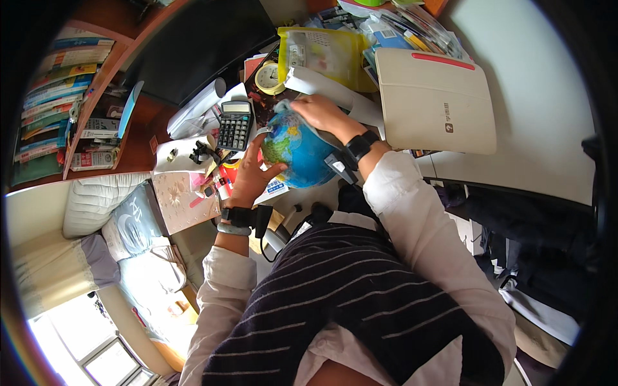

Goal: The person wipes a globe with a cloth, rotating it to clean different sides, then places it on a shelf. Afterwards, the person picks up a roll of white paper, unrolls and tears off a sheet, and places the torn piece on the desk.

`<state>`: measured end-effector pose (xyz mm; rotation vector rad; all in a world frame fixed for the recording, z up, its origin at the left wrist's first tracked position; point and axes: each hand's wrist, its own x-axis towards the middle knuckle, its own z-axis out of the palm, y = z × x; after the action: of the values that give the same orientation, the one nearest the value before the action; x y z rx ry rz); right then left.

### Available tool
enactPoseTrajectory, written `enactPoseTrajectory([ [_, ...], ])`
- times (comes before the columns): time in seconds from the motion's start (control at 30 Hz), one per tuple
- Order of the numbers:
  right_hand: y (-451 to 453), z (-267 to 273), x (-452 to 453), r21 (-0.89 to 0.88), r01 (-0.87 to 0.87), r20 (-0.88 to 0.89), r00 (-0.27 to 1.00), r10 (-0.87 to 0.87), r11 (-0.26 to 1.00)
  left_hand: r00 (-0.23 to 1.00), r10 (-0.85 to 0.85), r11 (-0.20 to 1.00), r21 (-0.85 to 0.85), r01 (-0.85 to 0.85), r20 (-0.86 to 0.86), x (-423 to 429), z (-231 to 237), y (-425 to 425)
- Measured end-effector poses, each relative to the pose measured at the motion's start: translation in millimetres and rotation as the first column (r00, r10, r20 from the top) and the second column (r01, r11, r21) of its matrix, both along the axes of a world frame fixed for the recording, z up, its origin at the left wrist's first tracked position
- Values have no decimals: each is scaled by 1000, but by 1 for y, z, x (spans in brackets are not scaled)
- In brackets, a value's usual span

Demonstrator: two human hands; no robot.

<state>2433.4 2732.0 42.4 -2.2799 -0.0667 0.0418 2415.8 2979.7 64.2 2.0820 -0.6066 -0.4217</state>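
Note:
A blue desk globe (309, 157) is held just in front of my body, above the desk's near edge. My left hand (250, 172) grips its left side, thumb on the printed surface and forefinger by the pale end of the globe's mount (264, 130). Bunched under the fingers of my right hand (321, 113) is a grey cloth (284, 106), pressed against the upper part of the globe. Part of the cloth hangs down behind that palm. The globe's underside and base are hidden from me. Both wrists carry black strapped devices.
Left of the globe lies a black calculator (235, 126) beside rolled paper (198, 106). Behind it are a round yellow clock (269, 78), another white paper roll (328, 91) and a yellow-edged pouch (321, 53). A cream case (434, 101) rests at the right. Bookshelves (63, 106) stand left.

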Motion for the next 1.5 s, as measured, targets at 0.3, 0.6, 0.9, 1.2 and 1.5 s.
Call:
enactPoseTrajectory([
  [0.3, -7, -60, -47, 86, 380, 80, 919, -387, 921, 986, 134, 987, 78, -142, 98, -20, 17, 6],
  [0.6, 32, -34, -119, 518, 734, -336, 646, -686, 438, 932, 119, 942, 258, -216, 342, -45, 18, -38],
  [0.9, 43, 26, -58, -52, 45, 505, 863, -13, 998, 920, -88, 953, 301, -33, 381, -17, 9, -24],
  [1.2, -10, -32, -3, 118, 45, -47, 998, -40, 992, 944, -93, 971, 240, 15, 316, -13, 10, -19],
  [1.5, -1, -80, -68, 637, 692, -628, 721, -293, 339, 962, -158, 976, 181, 118, 223, -3, 11, -9],
])
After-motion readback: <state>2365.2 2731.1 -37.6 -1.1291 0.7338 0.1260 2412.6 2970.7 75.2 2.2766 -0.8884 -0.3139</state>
